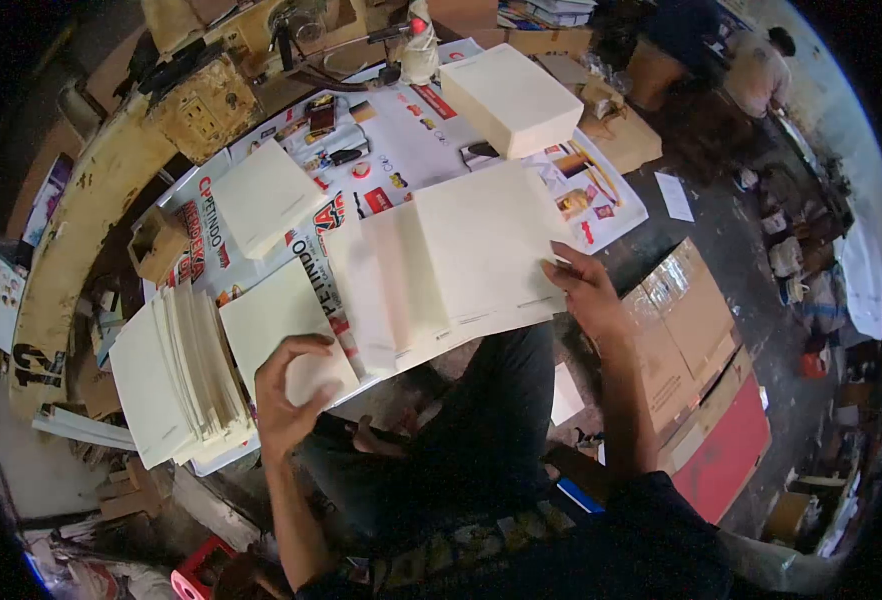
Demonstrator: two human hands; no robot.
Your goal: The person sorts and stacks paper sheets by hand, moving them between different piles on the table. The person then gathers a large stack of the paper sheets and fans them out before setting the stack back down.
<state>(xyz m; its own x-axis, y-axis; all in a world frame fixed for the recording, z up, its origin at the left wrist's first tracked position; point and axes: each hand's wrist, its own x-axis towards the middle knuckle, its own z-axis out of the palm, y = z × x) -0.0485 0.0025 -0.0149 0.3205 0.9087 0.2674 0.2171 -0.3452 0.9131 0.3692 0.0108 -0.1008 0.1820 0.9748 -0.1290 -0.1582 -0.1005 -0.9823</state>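
Observation:
My right hand (pixel 589 295) pinches the right edge of a wide cream paper sheet (pixel 491 245) that spreads over my lap and the table edge. At its left a blurred, semi-transparent-looking leaf (pixel 371 290) is in motion. My left hand (pixel 296 395) is open, thumb and fingers curved apart, over a cream sheet pile (pixel 276 315). Left of that pile leans a fanned stack of folded paper sections (pixel 166 375). Farther back lie another cream pile (pixel 266 200) and a thick, squared paper block (pixel 511 100).
A printed banner (pixel 401 155) covers the low table. Flattened cardboard (pixel 686 340) and a red board (pixel 716 465) lie on the floor at right. A small cardboard box (pixel 158 245) stands at the left. Another person (pixel 758 75) is at the far right back.

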